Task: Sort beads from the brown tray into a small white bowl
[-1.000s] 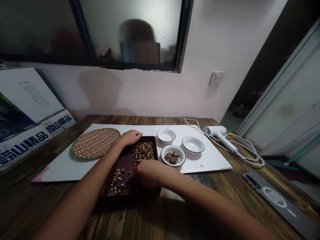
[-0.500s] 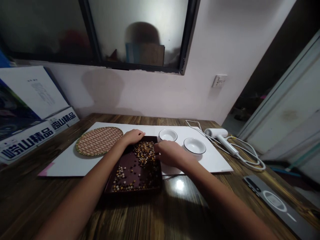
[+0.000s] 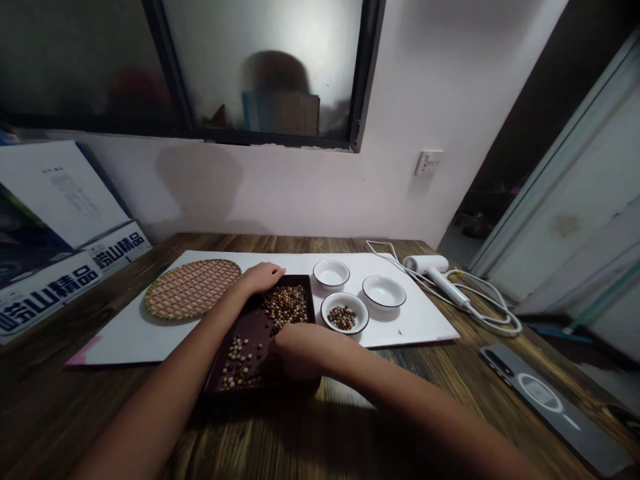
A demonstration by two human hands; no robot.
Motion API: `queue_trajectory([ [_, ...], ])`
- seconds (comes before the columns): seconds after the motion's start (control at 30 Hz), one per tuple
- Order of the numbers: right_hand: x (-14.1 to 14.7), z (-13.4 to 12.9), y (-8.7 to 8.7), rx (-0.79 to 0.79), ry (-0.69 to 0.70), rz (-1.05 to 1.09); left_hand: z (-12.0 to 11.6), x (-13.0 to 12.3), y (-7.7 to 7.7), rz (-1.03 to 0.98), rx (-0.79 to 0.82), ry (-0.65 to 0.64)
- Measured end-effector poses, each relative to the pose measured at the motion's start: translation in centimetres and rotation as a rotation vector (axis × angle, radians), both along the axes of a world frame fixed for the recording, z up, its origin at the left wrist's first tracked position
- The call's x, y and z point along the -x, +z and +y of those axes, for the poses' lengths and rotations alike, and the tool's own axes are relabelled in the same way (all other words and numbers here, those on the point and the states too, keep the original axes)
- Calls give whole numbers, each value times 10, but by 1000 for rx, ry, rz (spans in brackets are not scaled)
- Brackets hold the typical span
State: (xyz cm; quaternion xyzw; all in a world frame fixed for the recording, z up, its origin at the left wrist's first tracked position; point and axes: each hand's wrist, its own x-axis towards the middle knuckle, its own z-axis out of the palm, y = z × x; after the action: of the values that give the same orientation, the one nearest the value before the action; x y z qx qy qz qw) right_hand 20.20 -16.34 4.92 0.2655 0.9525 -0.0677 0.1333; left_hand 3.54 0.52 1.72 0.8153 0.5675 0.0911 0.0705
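A dark red tray (image 3: 250, 323) holds many small beads in brown, yellow and white, heaped at its far right and scattered at its near left. My left hand (image 3: 263, 277) rests with curled fingers on the tray's far left edge. Over the right part of the tray is my right hand (image 3: 297, 350), its fingers bent down and closed; what they hold, if anything, is hidden. Just right of the tray, a white bowl (image 3: 327, 323) contains similar beads. Two more white bowls, one behind it (image 3: 331, 274) and one to the right (image 3: 384, 292), have no beads in them.
A round woven mat (image 3: 193, 289) lies on the white board (image 3: 120, 340) at left. To the right are a white hair dryer (image 3: 445, 283) with its cable and a grey phone (image 3: 545, 400). Boxes (image 3: 65, 267) stand at the far left.
My right hand has moved nearer and to the left within the tray, uncovering the bowl of beads. My left hand stays at the tray's edge. The view has shifted slightly.
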Motion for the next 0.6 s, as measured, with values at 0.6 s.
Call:
queue_trajectory([
  [0.6,-36,0,42,-70,-229,160,-1,-1,1,4,2,-3],
])
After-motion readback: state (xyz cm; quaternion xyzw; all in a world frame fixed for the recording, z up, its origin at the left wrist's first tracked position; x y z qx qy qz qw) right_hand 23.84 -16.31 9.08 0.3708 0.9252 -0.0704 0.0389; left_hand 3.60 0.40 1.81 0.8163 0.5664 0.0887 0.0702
